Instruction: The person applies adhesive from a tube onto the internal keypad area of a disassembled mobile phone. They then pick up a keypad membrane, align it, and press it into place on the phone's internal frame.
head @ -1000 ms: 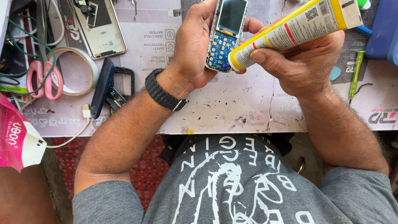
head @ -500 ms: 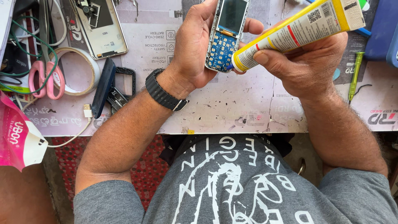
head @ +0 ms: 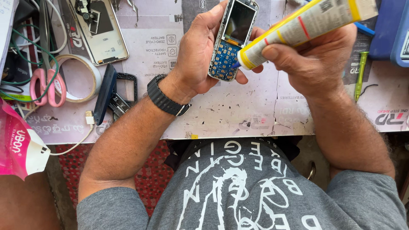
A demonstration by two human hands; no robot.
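Gripping upright bare phone point(head: 232, 40), left hand point(head: 200, 51) | right hand point(head: 315, 59) clasps tube point(head: 298, 27), nozzle seemingly touching keypad

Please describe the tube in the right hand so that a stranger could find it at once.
Look at the worktable, upper right. The right hand grips a white tube with yellow ends, its tip on the blue keypad board of the phone in the left hand. No other tube is in view.
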